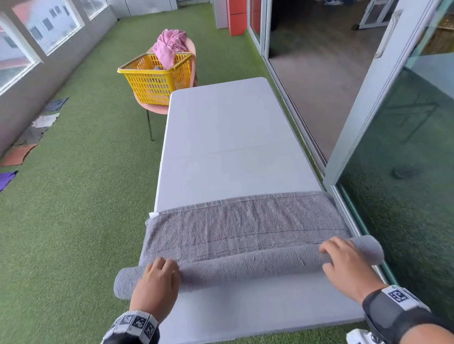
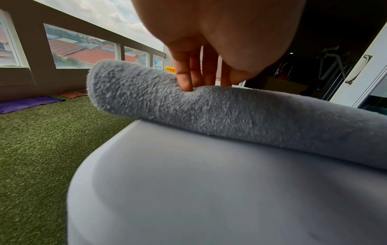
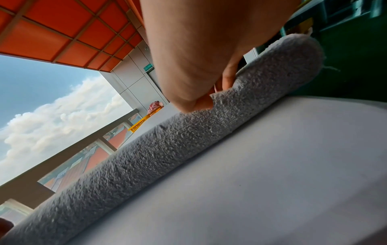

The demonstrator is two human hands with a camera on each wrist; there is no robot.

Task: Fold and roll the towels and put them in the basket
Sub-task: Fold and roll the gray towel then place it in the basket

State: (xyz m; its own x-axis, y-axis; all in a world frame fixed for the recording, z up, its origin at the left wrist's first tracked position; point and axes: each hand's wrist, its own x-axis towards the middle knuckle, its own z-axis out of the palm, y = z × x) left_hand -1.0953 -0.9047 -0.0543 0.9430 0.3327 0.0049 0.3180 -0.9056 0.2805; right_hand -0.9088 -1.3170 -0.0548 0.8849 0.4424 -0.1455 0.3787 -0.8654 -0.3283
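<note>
The grey towel [image 1: 239, 224] lies across the near end of the bench [image 1: 226, 134], its near part rolled into a tube; both ends overhang the bench sides. The left hand [image 1: 158, 282] and right hand [image 1: 346, 265] press on top with relaxed, unclenched grip, likely to keep the roll even; flat towel and bare bench lie ahead; the basket [image 1: 156, 77] sits well apart on a chair [image 1: 151, 107].

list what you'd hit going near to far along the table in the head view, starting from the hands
left hand and right hand → rolled part of the grey towel → flat unrolled part of the towel → bare table → yellow basket → pink cloth
</note>
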